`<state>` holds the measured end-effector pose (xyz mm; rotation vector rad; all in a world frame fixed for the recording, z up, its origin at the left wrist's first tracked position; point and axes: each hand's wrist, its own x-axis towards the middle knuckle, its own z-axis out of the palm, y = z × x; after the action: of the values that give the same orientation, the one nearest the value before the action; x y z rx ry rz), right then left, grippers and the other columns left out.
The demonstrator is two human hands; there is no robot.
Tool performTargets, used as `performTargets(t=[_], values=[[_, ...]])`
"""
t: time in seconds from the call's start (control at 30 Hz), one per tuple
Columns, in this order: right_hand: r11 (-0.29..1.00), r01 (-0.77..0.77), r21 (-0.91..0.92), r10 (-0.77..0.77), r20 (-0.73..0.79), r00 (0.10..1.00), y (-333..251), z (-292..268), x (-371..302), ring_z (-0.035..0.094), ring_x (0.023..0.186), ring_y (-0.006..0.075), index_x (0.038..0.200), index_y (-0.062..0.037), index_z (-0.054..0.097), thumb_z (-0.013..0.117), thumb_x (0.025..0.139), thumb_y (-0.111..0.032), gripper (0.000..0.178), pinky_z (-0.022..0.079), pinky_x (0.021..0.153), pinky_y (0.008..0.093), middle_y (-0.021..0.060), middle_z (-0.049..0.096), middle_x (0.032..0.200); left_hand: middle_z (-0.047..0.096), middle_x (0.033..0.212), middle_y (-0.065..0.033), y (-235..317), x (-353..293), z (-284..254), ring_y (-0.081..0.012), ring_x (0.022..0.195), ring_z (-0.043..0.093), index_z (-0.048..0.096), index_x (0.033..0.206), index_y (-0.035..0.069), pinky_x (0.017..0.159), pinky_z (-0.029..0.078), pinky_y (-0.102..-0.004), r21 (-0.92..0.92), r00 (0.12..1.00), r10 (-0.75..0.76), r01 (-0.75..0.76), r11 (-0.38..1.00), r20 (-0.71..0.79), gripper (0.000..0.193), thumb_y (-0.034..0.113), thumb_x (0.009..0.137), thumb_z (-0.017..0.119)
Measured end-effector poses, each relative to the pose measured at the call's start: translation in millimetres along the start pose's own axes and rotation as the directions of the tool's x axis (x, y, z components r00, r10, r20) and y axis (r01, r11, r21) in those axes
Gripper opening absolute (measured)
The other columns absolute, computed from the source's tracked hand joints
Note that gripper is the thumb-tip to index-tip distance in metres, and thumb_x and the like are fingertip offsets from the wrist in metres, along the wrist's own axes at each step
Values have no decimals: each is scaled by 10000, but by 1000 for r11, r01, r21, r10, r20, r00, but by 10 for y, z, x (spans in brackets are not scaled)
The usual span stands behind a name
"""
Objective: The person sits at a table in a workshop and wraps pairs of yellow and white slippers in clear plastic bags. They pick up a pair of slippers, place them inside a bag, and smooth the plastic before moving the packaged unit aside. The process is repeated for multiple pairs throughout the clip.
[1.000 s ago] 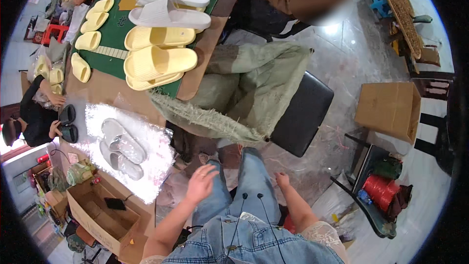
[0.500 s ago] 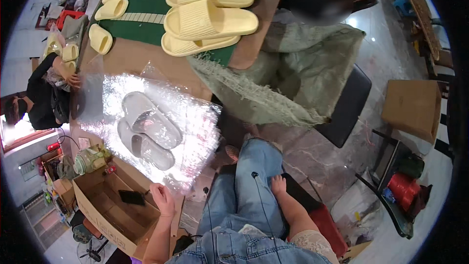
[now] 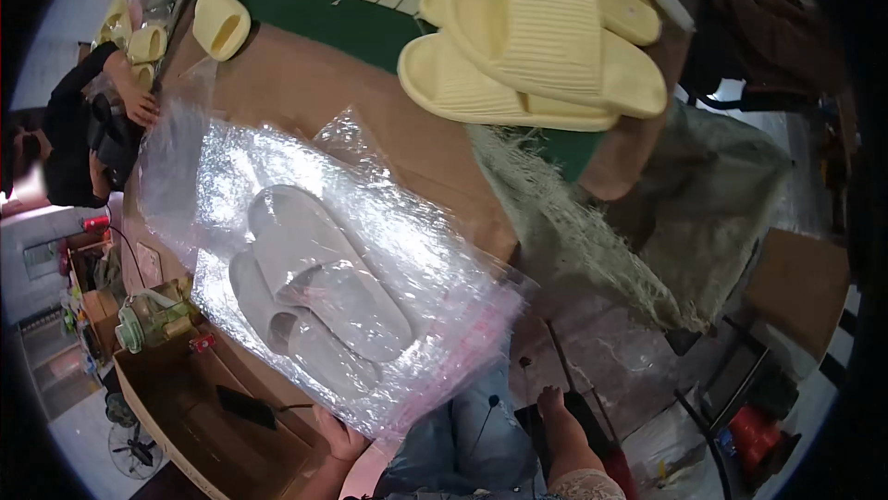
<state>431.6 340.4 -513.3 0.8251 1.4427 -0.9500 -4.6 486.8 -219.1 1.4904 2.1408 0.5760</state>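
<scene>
A pair of grey slippers (image 3: 319, 250) lies beneath or inside clear plastic bags, one slipper overlapping the other. The shiny stack of clear bags (image 3: 462, 301) is on the brown table, its pink-marked edge toward me. My left hand (image 3: 342, 435) is at the near edge of these bags, beside the carton; its fingertips are partly hidden, and I cannot tell whether it grips the plastic. My right hand (image 3: 553, 400) rests low beside my right leg, fingers stretched out, with nothing in it.
Pale yellow slippers (image 3: 527, 47) are piled on the green mat at the back. An open cardboard carton (image 3: 176, 407) with a black phone-like slab (image 3: 246, 406) stands at left. A woven sack (image 3: 638, 250) hangs off the table's right side. Another person (image 3: 83, 148) works at far left.
My view has come closer to the table, so the bags and slippers look larger. My left hand has gone from raised beside the carton to the bags' near edge. My right hand stays low.
</scene>
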Motion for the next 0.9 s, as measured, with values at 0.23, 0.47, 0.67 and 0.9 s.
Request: performTargets(t=[0.23,0.47,0.67,0.9], values=[[992,56,-115,-51,43,998,-26,-842,-361,350,1411,280,1372,-70,541,589,919,-236,485,317,1110,465,155,399,1516,572,987,-189,-613,-335,110,-376,861,535,578,1042,12,759,430,-478,-152,958,-132,175,973,255,300,193,807,625],[1000,-8,-26,4,-158,987,46,-2363,-586,385,1354,264,1326,-65,562,603,912,-241,451,339,1070,444,148,434,1454,556,1023,-154,-625,-310,118,-356,887,545,590,1026,65,768,461,-462,130,988,151,-155,979,41,305,177,748,647],[999,-28,-46,15,-255,967,276,-3365,-803,415,1305,251,1286,-61,581,615,907,-245,423,358,1035,427,142,465,1401,565,1015,-140,-492,-397,119,-326,873,558,590,1014,74,763,477,-437,160,982,184,-173,972,-53,318,156,714,661],[994,-104,-33,89,-300,950,524,-3895,-852,450,1247,235,1240,-56,602,629,900,-250,392,381,995,406,136,500,1339,597,988,-98,-422,-199,-9,-267,864,588,616,963,91,754,495,-372,158,977,211,-206,966,-20,243,186,752,691]])
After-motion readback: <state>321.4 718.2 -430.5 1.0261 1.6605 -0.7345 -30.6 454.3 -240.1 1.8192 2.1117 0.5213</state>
